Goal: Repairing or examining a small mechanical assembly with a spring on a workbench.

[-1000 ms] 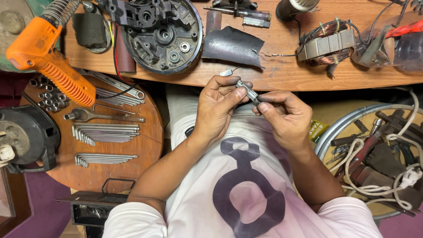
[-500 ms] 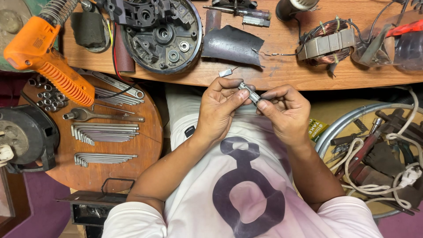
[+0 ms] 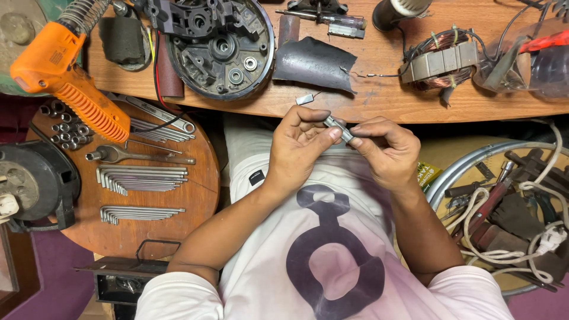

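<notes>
Both hands meet just below the front edge of the long wooden surface [image 3: 379, 98], over the lap of the person in a pale shirt. The left hand [image 3: 299, 145] is curled, its thumb and fingertips pinched on the upper end of a small, slim grey metal piece [image 3: 339, 128]. The right hand [image 3: 385, 148] pinches the lower end of the same piece between thumb and forefinger, so the piece lies tilted between the two hands, held clear of the surface.

On the surface just above the hands lies a tiny silver metal clip [image 3: 304, 99]. Beyond it rests a dark, bent sheet of metal [image 3: 314, 62], and to its left a round black motor housing with bearings inside [image 3: 219, 44]. To the right sits a copper-wound stator coil [image 3: 441, 59].

At the left, a round wooden stool top [image 3: 148, 195] carries rows of silver hex keys [image 3: 142, 176], a ratchet wrench [image 3: 136, 156] and a cluster of small sockets [image 3: 62, 127]. An orange heat gun [image 3: 68, 77] lies across its upper edge. At the right, a metal rim [image 3: 474, 163] encloses tangled white cord [image 3: 504, 237] and hand tools.
</notes>
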